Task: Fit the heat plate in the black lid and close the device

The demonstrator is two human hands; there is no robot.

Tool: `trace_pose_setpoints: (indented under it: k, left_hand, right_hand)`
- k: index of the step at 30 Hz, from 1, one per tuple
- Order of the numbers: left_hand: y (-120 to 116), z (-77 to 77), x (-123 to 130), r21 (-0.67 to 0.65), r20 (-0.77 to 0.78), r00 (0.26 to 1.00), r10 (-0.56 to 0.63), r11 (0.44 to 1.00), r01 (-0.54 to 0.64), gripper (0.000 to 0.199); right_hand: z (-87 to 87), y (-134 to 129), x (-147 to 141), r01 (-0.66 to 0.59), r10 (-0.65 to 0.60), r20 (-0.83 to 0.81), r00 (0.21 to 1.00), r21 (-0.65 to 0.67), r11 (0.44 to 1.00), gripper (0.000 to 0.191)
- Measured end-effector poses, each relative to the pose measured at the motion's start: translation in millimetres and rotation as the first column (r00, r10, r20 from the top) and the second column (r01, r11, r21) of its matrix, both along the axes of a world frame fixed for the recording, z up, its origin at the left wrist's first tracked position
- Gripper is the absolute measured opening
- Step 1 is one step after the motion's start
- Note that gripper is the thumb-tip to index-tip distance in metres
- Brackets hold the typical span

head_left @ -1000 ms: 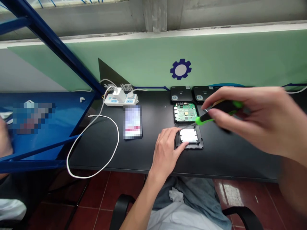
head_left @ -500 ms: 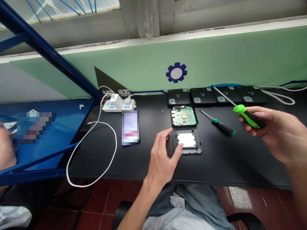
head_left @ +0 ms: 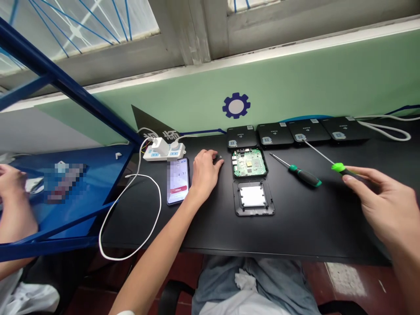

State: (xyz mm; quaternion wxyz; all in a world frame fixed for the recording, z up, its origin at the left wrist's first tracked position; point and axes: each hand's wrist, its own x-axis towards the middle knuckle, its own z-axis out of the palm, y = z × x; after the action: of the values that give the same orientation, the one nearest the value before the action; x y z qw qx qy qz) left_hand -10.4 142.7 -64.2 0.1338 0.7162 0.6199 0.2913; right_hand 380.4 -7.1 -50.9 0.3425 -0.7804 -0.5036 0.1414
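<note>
Because the right hand (head_left: pixel 382 210) pinches a green-handled screwdriver (head_left: pixel 341 169) only lightly, a slip could drop it or scratch the bare circuit board (head_left: pixel 248 163) at centre; the left hand (head_left: pixel 205 173) rests empty, loosely curled, on the worktop (head_left: pixel 295 232).

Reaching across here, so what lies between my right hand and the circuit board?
In the head view, a green-handled screwdriver lies on the black desk between your right hand and the circuit board.
</note>
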Motion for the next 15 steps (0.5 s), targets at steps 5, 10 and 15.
trace_pose_setpoints:
  k: [5, 10, 15]
  left_hand:
    - [13, -5.7, 0, -0.014, 0.034, 0.999, 0.03, 0.999, -0.03, 0.01]
    - [12, -6.9, 0, -0.005, 0.083, 0.996, 0.042, 0.999, -0.041, 0.006]
    - [12, -8.7, 2, 0.006, 0.114, 0.993, 0.037, 0.999, -0.038, 0.005]
  right_hand:
    - [-22.6, -17, -4, 0.227, -0.225, 0.03, 0.974, -0.059, 0.972, 0.036]
    - [-33.4, -19, -3, 0.187, -0.186, 0.041, 0.982, -0.015, 0.982, 0.033]
    - [-37.8, -21, -4, 0.146, -0.147, 0.058, 0.987, 0.009, 0.989, 0.032]
